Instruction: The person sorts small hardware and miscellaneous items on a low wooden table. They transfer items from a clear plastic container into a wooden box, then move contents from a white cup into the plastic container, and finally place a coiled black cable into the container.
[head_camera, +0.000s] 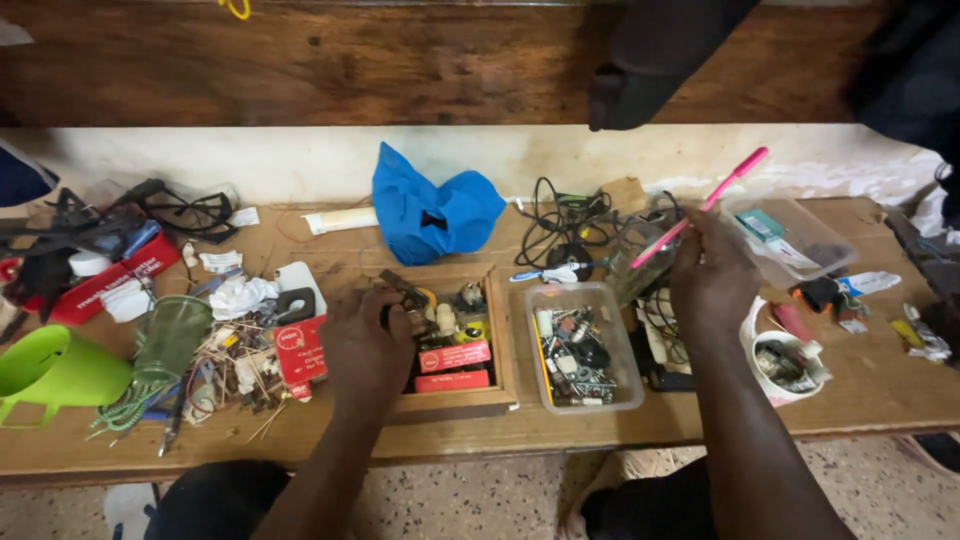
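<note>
Pink toothbrush (708, 205) pinched in the right hand (712, 275), raised clear of the counter (560, 425). Long axis slanted: head end up and away from the grip toward the far right, tail end poking down to the near left, over the tangle of black cables (565, 225). Right grip closed narrow around the middle of the handle, fingertips only. Left hand (365, 350) resting on the edge of the wooden tray (500, 340), fingers curled over small parts inside; whether anything is actually pinched there, cannot tell.

Just below and left of the right grip: clear plastic tub (628, 385) full of screws and bits. Right of the grip: another clear container (810, 235) with a green packet, and a white cup (790, 372) lower down. Further left, beyond the tray: red boxes, a green cup, a lime-green funnel (55, 370). Behind the tray, a crumpled blue cloth (430, 210).

Likely trouble: a light fingertip hold on a long, slim handle, so a slip or twist could drop the toothbrush into the open tub or snag its lower end in the cables. Crowded counter; a careless sweep of either forearm could scatter small parts.
</note>
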